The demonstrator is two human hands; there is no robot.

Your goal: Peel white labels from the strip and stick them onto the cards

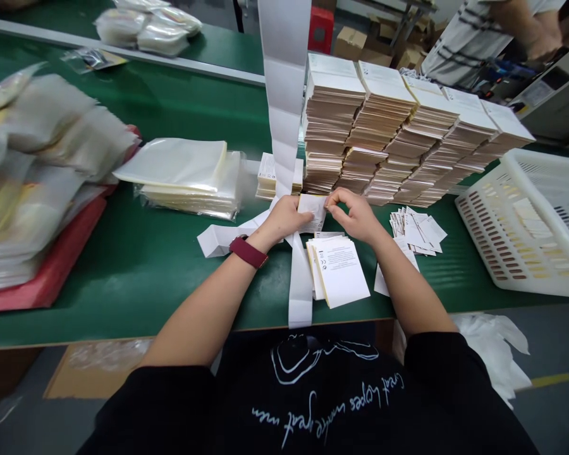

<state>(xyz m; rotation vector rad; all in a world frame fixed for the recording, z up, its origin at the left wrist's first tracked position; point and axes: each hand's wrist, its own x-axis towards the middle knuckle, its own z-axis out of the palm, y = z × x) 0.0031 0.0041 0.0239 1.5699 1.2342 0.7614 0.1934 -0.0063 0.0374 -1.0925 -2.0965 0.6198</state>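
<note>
My left hand [287,218], with a dark red band at the wrist, is closed on a small white printed card [315,205] with its thumb across the front. At the card's right edge, my right hand [353,212] pinches with thumb and forefinger; anything smaller between those fingertips is too fine to make out. A long white paper strip [287,82] hangs down behind my left hand, and its folded end [301,297] lies on the table. Just below my hands is a fanned pile of printed cards [344,272]. Behind my left hand sits a short card stack [266,177].
Tall card stacks [332,120] stand behind my right hand. Loose small cards [417,230] and a white plastic basket [502,240] are at the right. Clear plastic bags [180,167] lie to the left, with more on red plastic [76,253]. Another person [483,38] is at the back right.
</note>
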